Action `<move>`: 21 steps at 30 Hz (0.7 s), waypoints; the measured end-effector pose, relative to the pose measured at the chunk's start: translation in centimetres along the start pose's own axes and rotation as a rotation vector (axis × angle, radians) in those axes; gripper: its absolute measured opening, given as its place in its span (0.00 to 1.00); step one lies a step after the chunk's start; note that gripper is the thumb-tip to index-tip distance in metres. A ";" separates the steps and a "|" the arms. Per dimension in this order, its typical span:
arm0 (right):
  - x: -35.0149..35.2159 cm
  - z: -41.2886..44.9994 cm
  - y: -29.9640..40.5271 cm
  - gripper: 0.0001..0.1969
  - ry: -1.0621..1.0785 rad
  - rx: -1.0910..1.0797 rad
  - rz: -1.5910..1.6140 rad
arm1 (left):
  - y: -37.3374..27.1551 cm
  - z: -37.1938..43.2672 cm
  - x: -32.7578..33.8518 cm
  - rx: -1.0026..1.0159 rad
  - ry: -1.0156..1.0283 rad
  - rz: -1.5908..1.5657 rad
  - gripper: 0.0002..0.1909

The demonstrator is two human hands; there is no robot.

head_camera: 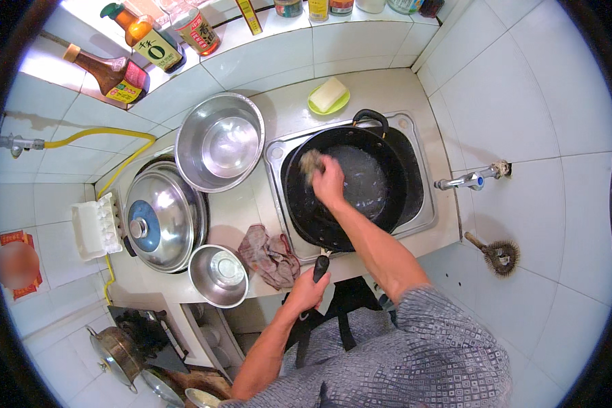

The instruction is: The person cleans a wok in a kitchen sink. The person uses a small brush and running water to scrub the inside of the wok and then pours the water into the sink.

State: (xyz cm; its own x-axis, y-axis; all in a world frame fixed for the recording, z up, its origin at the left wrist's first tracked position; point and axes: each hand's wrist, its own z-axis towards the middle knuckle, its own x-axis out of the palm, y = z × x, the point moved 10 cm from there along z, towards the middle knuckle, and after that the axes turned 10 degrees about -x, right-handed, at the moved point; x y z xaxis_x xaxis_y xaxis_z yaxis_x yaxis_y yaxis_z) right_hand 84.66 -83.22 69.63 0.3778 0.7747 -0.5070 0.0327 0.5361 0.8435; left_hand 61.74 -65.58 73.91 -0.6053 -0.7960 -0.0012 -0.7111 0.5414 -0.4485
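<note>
A large black wok [387,183] rests in the sink [428,204], wet inside, with some water at its bottom. My left hand [306,290] grips the wok's black handle [322,266] at the counter's front edge. Inside the wok, my right hand [330,181] holds a brownish scrubber [311,162] against or close to the left inner wall; it is blurred, and contact is hard to make out. The wok's looped second handle [371,118] points towards the back wall.
Left of the sink stand a steel basin [188,148], a lidded pan [168,224], a small steel bowl [200,278] and a crumpled cloth [265,255]. Soap on a green dish [331,108] lies behind. A tap [464,182] juts from the right wall, above a hanging brush [494,255].
</note>
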 end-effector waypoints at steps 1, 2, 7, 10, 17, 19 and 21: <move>-0.7 1.7 0.3 0.15 -0.149 0.005 -0.005 | 0.0 0.0 -0.1 -0.005 -0.006 0.001 0.14; -1.0 2.9 0.5 0.14 -0.224 0.030 0.007 | 0.1 0.1 -0.2 -0.010 -0.004 0.007 0.14; 1.1 0.1 6.3 0.10 0.016 -0.276 0.076 | 0.1 0.0 -0.3 -0.026 -0.018 0.030 0.15; 0.1 -3.8 8.0 0.11 0.191 -0.420 0.118 | -0.2 -0.2 -0.4 -0.013 -0.032 0.046 0.15; -1.5 -7.7 9.7 0.14 0.562 -0.331 0.165 | 0.1 0.0 -0.4 -0.020 -0.057 0.073 0.16; -0.5 -5.6 9.8 0.13 0.352 -0.359 0.183 | -0.4 -0.2 -0.4 -0.019 -0.042 0.064 0.16; 0.0 -1.7 9.1 0.12 0.076 -0.442 0.153 | -0.4 -0.2 -0.4 -0.023 -0.032 0.059 0.16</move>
State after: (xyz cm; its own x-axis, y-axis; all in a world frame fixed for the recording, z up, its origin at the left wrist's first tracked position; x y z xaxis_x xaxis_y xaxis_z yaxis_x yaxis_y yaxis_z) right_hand 83.38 -77.75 76.99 0.2780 0.8697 -0.4079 -0.4210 0.4920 0.7620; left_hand 62.17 -65.39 74.25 -0.6345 -0.7709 -0.0558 -0.6830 0.5931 -0.4263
